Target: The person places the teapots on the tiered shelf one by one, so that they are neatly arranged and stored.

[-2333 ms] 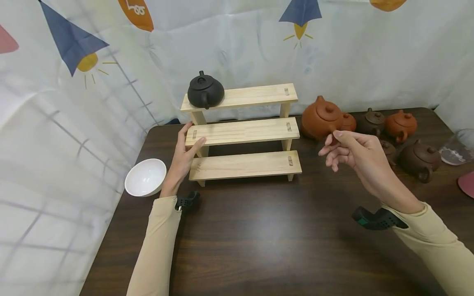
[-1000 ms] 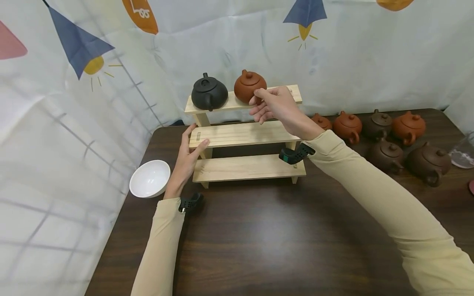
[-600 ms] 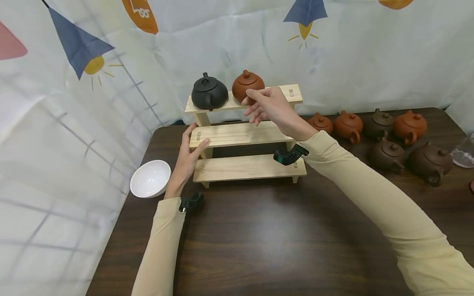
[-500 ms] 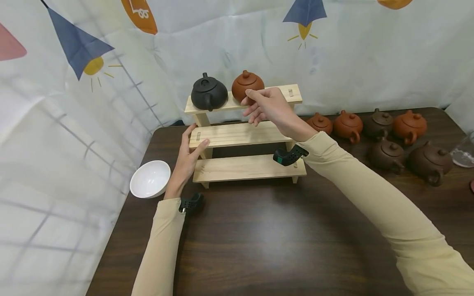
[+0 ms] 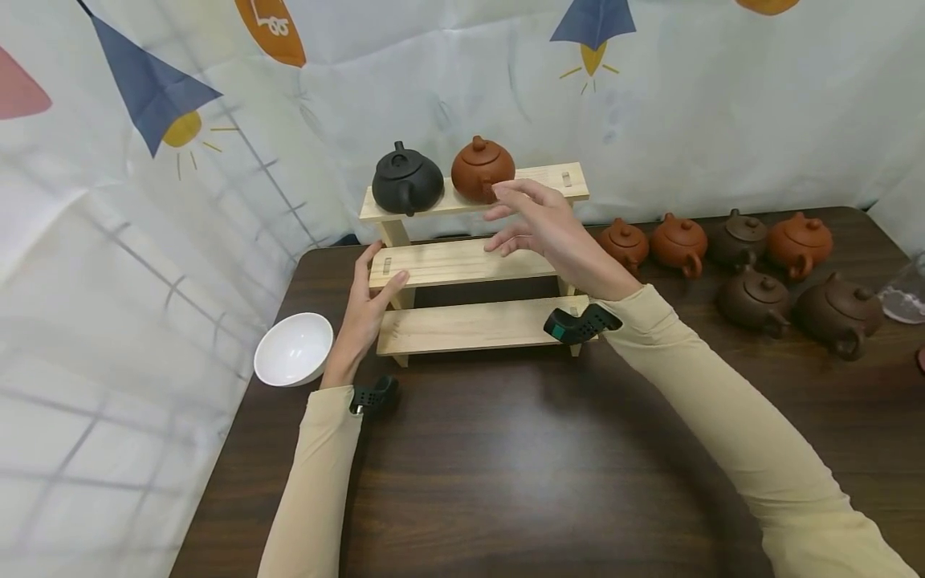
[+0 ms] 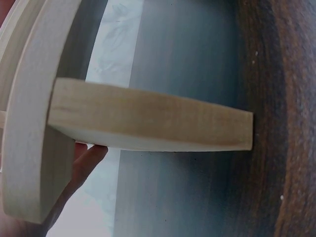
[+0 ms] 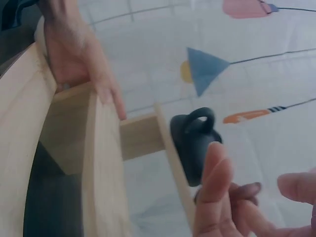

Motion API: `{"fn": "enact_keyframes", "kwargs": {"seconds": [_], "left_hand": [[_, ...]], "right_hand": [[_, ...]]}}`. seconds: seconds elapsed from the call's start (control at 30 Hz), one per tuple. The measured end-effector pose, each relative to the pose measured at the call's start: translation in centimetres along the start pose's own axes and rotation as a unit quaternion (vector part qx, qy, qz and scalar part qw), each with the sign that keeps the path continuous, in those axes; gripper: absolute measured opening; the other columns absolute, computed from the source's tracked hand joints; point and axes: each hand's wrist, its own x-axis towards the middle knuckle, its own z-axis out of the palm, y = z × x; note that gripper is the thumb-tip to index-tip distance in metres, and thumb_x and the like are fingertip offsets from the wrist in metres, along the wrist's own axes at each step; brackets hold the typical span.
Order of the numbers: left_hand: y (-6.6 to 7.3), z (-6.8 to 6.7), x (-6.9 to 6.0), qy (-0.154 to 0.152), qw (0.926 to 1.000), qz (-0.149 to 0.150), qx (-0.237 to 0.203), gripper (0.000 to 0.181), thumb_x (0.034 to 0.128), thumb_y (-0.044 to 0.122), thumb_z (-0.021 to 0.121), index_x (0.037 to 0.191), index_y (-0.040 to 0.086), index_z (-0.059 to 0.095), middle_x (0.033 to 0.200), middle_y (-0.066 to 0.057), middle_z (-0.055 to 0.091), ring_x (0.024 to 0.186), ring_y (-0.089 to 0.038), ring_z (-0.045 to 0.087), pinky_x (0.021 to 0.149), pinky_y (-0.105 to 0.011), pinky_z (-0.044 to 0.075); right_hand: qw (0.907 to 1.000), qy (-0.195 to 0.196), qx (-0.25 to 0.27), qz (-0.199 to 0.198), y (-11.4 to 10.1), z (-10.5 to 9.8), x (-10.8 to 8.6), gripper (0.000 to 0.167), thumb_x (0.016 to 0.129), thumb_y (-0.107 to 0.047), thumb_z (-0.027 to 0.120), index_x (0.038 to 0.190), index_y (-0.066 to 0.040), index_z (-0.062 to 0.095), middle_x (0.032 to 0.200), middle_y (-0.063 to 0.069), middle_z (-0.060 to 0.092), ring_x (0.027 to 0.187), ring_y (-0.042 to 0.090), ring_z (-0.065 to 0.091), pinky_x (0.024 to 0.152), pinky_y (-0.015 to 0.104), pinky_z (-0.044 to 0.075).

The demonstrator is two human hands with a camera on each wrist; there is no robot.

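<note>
A three-step wooden display stand (image 5: 462, 262) stands on the dark table. My left hand (image 5: 359, 311) grips the left end of its middle step, thumb on top; in the left wrist view fingers (image 6: 88, 163) show beside the wooden end. On the top step sit a black teapot (image 5: 407, 181) at the left and an orange-brown clay teapot (image 5: 480, 168) to its right. My right hand (image 5: 552, 237) hovers in front of the clay teapot's handle, thumb and fingers spread apart, holding nothing. In the right wrist view the black teapot (image 7: 193, 148) appears beyond the right fingers (image 7: 216, 182).
A white bowl (image 5: 292, 350) stands left of the stand. Several teapots are grouped on the right, among them a reddish one (image 5: 678, 243) and a dark brown one (image 5: 840, 311). A clear container (image 5: 905, 295) stands at the far right. A printed cloth (image 5: 686, 104) hangs behind.
My right hand carried the clay teapot from the right-hand group onto the top step, then let go of its handle and drew slightly back to the right. My left hand stayed on the stand.
</note>
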Motion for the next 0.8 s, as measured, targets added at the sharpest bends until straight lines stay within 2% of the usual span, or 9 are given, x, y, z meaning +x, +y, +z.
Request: {"fn": "enact_keyframes", "kwargs": {"seconds": [0.1, 0.23, 0.37, 0.5, 0.6, 0.7, 0.8], "left_hand": [[0.0, 0.0, 0.0, 0.001, 1.0, 0.002, 0.0, 0.074, 0.1057, 0.015, 0.06, 0.165, 0.01, 0.017, 0.164, -0.017, 0.026, 0.141, -0.025, 0.039, 0.114, -0.036, 0.033], [0.1, -0.1, 0.0, 0.004, 1.0, 0.002, 0.0, 0.074, 0.1055, 0.016, 0.06, 0.165, 0.01, 0.018, 0.165, -0.016, 0.024, 0.143, -0.025, 0.036, 0.117, -0.039, 0.03], [0.2, -0.3, 0.0, 0.007, 1.0, 0.0, 0.005, 0.074, 0.1058, 0.017, 0.06, 0.166, 0.011, 0.017, 0.167, -0.015, 0.022, 0.147, -0.025, 0.033, 0.119, -0.043, 0.027], [0.2, -0.2, 0.2, 0.007, 1.0, 0.004, 0.0, 0.074, 0.1062, 0.015, 0.06, 0.166, 0.011, 0.017, 0.167, -0.015, 0.022, 0.147, -0.025, 0.034, 0.12, -0.043, 0.027], [0.2, -0.1, 0.2, 0.005, 1.0, 0.002, 0.0, 0.074, 0.1062, 0.015, 0.06, 0.166, 0.01, 0.017, 0.167, -0.014, 0.021, 0.148, -0.024, 0.033, 0.12, -0.041, 0.027], [0.0, -0.1, 0.1, 0.004, 1.0, -0.002, 0.0, 0.074, 0.1062, 0.016, 0.06, 0.166, 0.011, 0.016, 0.168, -0.013, 0.021, 0.148, -0.023, 0.032, 0.12, -0.041, 0.026], [0.0, -0.1, -0.1, 0.004, 1.0, -0.002, 0.0, 0.074, 0.1064, 0.015, 0.06, 0.166, 0.011, 0.016, 0.168, -0.013, 0.02, 0.148, -0.023, 0.032, 0.12, -0.041, 0.027]], "right_hand": [[0.9997, -0.004, -0.022, -0.01, -0.4, -0.9, -1.6, 0.041, 0.112, -0.025, 0.05, 0.149, -0.008, 0.049, 0.126, 0.017, 0.058, 0.085, 0.023, 0.073, 0.076, 0.032, 0.057], [0.9961, -0.006, -0.086, -0.02, -1.0, -2.6, -3.9, 0.043, 0.112, -0.026, 0.049, 0.15, -0.007, 0.048, 0.124, 0.014, 0.059, 0.088, 0.023, 0.071, 0.078, 0.033, 0.055], [0.9885, -0.006, -0.149, -0.029, -0.8, -4.6, -6.4, 0.04, 0.112, -0.028, 0.049, 0.146, -0.007, 0.051, 0.119, 0.011, 0.061, 0.087, 0.024, 0.069, 0.075, 0.033, 0.055], [0.9782, 0.005, -0.206, -0.03, 0.3, -6.9, -9.0, 0.035, 0.112, -0.026, 0.052, 0.141, -0.007, 0.055, 0.113, 0.006, 0.064, 0.085, 0.023, 0.068, 0.071, 0.031, 0.056], [0.9688, 0.016, -0.246, -0.024, 1.1, -9.4, -11.1, 0.031, 0.111, -0.024, 0.053, 0.138, -0.008, 0.057, 0.11, 0.002, 0.067, 0.083, 0.021, 0.068, 0.071, 0.031, 0.056], [0.9635, 0.042, -0.263, -0.028, 1.6, -12.6, -13.2, 0.027, 0.112, -0.02, 0.05, 0.136, -0.012, 0.06, 0.109, -0.002, 0.069, 0.083, 0.02, 0.067, 0.069, 0.029, 0.055], [0.9551, 0.084, -0.283, -0.026, 1.8, -15.9, -15.3, 0.027, 0.113, -0.018, 0.047, 0.136, -0.017, 0.062, 0.108, -0.005, 0.069, 0.082, 0.017, 0.065, 0.066, 0.027, 0.052]]}}
